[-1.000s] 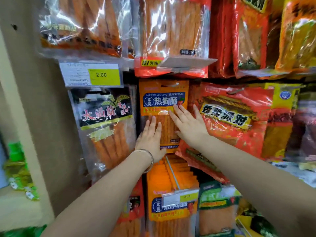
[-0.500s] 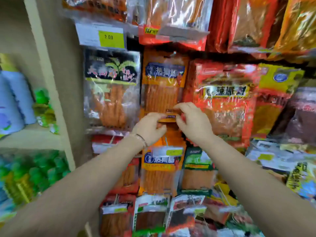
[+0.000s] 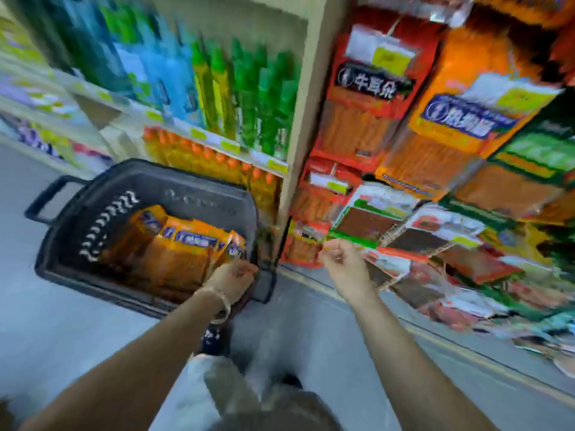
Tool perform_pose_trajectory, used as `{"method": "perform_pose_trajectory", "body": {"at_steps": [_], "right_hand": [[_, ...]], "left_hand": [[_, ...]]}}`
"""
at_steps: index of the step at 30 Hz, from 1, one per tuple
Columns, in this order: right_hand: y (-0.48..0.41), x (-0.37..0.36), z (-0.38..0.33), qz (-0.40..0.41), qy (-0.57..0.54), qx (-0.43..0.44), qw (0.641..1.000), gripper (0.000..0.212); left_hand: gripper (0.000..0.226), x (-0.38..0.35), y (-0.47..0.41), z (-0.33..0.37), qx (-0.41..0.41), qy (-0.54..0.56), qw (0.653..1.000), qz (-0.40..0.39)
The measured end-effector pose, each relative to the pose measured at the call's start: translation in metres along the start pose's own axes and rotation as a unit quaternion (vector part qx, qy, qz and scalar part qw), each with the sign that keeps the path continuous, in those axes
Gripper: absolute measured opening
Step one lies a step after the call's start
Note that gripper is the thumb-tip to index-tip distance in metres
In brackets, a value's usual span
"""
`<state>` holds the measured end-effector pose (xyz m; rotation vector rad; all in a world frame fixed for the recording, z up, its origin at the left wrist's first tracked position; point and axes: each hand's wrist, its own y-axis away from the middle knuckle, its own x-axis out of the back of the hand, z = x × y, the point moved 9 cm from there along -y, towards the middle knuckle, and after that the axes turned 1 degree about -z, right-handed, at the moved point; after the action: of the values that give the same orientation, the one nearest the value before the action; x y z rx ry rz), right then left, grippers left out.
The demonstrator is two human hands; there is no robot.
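The view is blurred by motion. A dark plastic shopping basket (image 3: 189, 194) stands on the floor at the left, with several orange snack packets (image 3: 177, 250) lying in it. My left hand (image 3: 231, 276), with a bracelet on the wrist, is over the basket's right end, fingers curled round the lower edge of one more orange packet (image 3: 235, 244). My right hand (image 3: 342, 264) hangs in the air to the right of the basket, in front of the hanging snacks, its fingers loosely curled and holding nothing.
A beige shelf post (image 3: 306, 119) splits the display. Left of it stand green and blue bottles (image 3: 249, 98) above orange ones. Right of it hang rows of snack packets (image 3: 460, 126) with price tags. Grey floor and my legs (image 3: 249, 384) are below.
Both hands came down off the hanging display, and my head turned down and left to the basket. The left hand brought an orange packet to the basket; the right hand let go.
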<state>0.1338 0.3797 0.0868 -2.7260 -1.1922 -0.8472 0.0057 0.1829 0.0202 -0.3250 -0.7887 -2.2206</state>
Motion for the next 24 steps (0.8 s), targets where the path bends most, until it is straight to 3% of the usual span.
{"method": "perform_pose_trajectory", "body": {"at_steps": [4,10,13,19,24], "right_hand": [[0.019,-0.113,0.024,-0.096,0.032,-0.071,0.992,0.019],[0.015,-0.255,0.015,-0.2,0.057,-0.128,0.97,0.014],[-0.003,-0.315,0.017,-0.24,0.047,-0.168,0.955,0.011],[-0.044,-0.396,0.075,-0.258,0.062,-0.277,0.924,0.022],[-0.059,-0.426,0.145,-0.194,0.067,-0.387,0.899,0.024]], "left_hand": [[0.014,0.046,0.008,-0.098,0.092,0.014,0.995,0.02],[0.018,0.125,-0.024,-0.175,0.135,0.074,0.987,-0.035],[0.018,0.167,-0.06,-0.198,0.145,0.088,0.985,-0.025],[0.02,0.195,-0.148,-0.252,0.166,0.04,0.984,-0.056],[0.02,0.182,-0.185,-0.308,0.231,0.05,0.969,-0.069]]}}
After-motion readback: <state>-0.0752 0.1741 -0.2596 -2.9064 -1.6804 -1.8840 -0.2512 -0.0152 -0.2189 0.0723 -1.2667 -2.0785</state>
